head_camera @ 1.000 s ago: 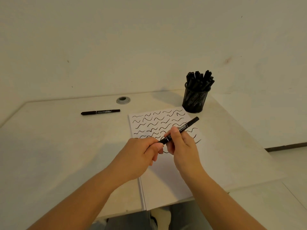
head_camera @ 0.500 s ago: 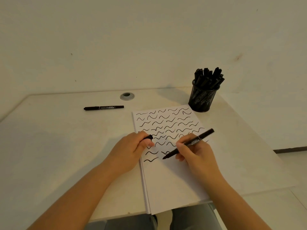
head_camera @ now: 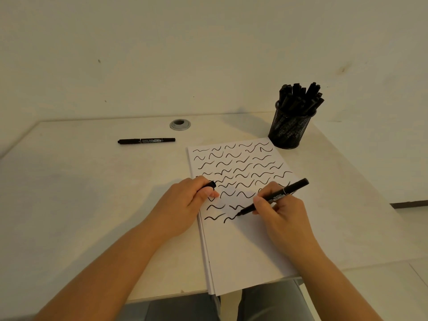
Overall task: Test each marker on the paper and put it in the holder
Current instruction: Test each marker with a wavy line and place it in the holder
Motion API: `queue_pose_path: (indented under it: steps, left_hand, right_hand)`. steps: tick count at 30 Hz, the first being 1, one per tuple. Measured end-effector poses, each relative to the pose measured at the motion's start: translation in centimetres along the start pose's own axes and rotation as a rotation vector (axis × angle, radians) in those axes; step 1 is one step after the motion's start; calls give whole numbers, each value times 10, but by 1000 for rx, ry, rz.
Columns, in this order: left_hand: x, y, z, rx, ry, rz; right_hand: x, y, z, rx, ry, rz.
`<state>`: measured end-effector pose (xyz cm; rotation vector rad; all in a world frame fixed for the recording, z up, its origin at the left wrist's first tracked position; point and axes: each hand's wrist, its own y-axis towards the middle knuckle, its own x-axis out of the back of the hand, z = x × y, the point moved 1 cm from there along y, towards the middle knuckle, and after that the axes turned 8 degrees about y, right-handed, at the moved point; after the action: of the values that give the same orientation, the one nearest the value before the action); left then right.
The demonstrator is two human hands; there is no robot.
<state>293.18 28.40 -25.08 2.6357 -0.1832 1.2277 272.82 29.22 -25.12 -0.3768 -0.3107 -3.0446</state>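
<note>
Pale table is bearing paper, a full mesh holder and a spare marker; right hand is gripping a marker, left hand pinching its cap.

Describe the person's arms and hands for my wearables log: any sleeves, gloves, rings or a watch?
Nothing is worn on either arm as far as the head view shows. The left hand and right hand are bare: no gloves, and no rings on the fingers that show. Both forearms are uncovered up to the frame edge, with no sleeves, and no watch or band at either wrist.
</note>
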Motion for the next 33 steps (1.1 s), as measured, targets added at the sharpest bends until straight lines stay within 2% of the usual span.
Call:
queue_pose_path:
  steps: [4, 8, 12, 16, 21, 33]
  left_hand:
    - [0, -1, 2, -5, -15, 1]
    - [-2, -1, 4, -22, 6, -23]
    - [-3, -1, 5, -34, 9, -81]
    - [-2, 0, 7, -38, -16, -110]
    - [-2, -1, 7, -21, -26, -102]
    - [0, -1, 4, -21, -16, -95]
  right_hand:
    - [12, -2, 0, 30, -36, -119]
    - [29, 6, 10, 16, 213, -325]
    - [22, 23, 25, -13, 316, -278]
    - [1, 42, 34, -49, 473, -150]
    - [-22, 46, 21, -130, 660, -78]
    - [-21, 42, 13, -132, 591, -39]
